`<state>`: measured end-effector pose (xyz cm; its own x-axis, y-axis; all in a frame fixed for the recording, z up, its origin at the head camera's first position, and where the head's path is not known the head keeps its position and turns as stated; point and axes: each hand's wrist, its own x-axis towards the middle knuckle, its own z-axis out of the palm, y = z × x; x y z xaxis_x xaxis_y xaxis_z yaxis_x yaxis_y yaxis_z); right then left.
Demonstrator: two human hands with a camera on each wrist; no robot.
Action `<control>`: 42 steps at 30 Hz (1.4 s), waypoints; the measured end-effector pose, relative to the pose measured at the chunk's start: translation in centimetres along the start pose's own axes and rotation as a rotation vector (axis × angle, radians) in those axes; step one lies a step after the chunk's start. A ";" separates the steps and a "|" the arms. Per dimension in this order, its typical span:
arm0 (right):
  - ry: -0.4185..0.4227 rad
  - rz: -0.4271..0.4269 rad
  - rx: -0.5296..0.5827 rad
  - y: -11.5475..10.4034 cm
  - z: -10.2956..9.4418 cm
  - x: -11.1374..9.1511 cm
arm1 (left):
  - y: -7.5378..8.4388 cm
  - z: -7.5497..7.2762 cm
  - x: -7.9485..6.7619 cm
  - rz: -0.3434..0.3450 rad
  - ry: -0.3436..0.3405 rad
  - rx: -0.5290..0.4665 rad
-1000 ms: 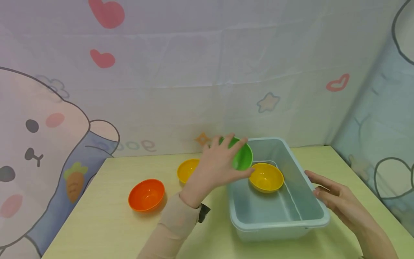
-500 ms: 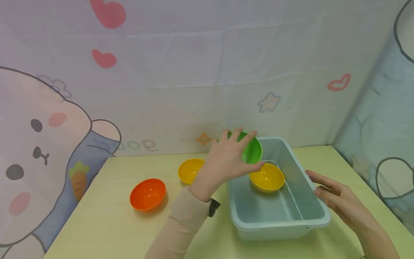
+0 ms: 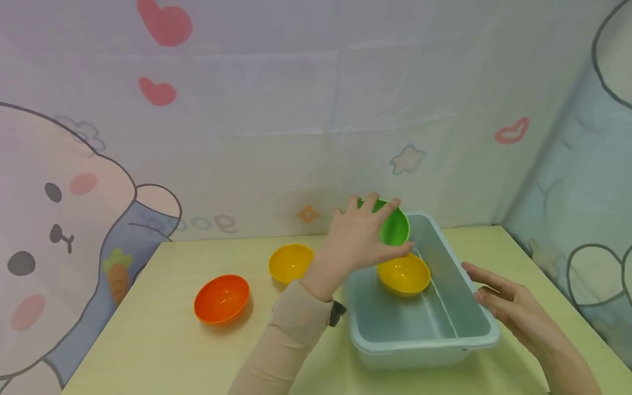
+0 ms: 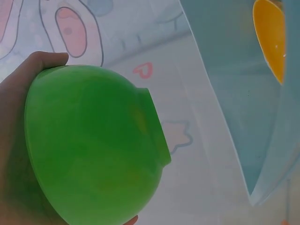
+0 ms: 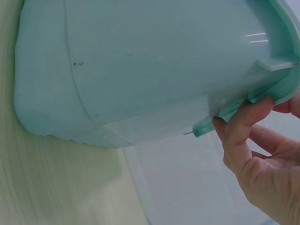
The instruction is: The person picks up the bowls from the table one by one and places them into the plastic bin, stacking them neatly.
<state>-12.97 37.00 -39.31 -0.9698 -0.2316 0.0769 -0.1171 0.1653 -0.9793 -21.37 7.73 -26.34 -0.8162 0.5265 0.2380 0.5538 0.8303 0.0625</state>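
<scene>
My left hand grips a green bowl by its rim, over the far left part of a pale blue-green plastic tub. The bowl is tipped on its side; in the left wrist view its rounded outside and foot face the tub. Thumb and fingers spread across its rim. Inside the tub sits a yellow bowl, partly overlapped by my left thumb in the head view. My right hand holds the tub's right rim, its fingers curled at the edge in the right wrist view.
Left of the tub, a second yellow bowl stands on the light wooden table, partly behind my left forearm. An orange bowl stands further left and nearer. A printed cloth hangs behind the table.
My left hand has carried the green bowl to the right, from the tub's left edge to over its far part. My right hand keeps its place on the rim.
</scene>
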 end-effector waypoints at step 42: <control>-0.007 -0.006 -0.011 -0.2 0.1 0.4 | 1.9 2.2 4.3 -0.041 -0.141 -0.045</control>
<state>-13.29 36.77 -39.14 -0.9676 -0.2389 0.0812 -0.1251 0.1746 -0.9767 -24.21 11.97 -27.32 -0.8518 0.5150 0.0959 0.5234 0.8445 0.1136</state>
